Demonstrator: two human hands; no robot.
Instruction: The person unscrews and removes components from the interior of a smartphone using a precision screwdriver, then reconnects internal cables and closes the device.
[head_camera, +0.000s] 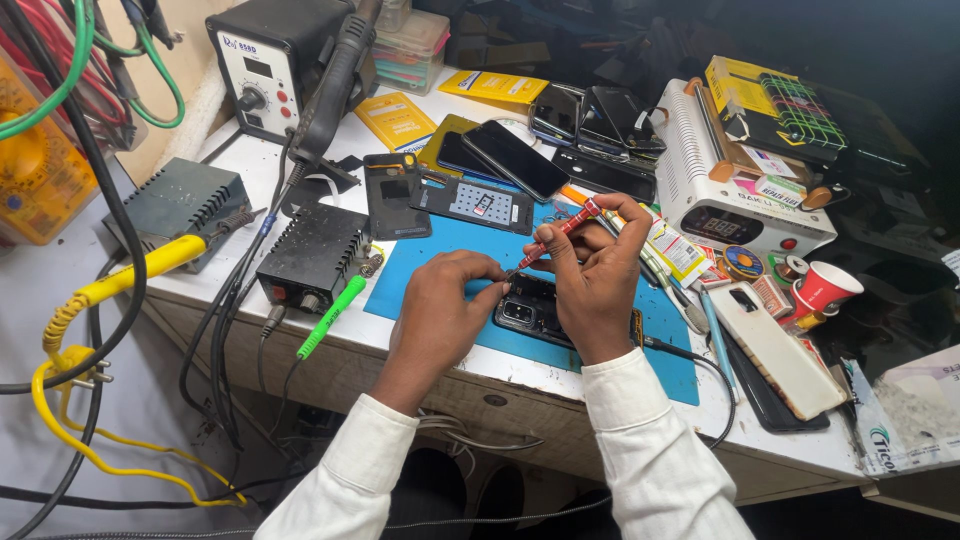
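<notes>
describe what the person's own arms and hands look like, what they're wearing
Both arms are in long white sleeves with buttoned-style cuffs ending at the wrists. The left hand and right hand are bare: no gloves, and no rings or watch visible.

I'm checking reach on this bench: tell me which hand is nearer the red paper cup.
Right. The right hand holds a red screwdriver over the opened phone, on the side towards the red paper cup. The left hand sits beyond it, further from the cup.
</notes>
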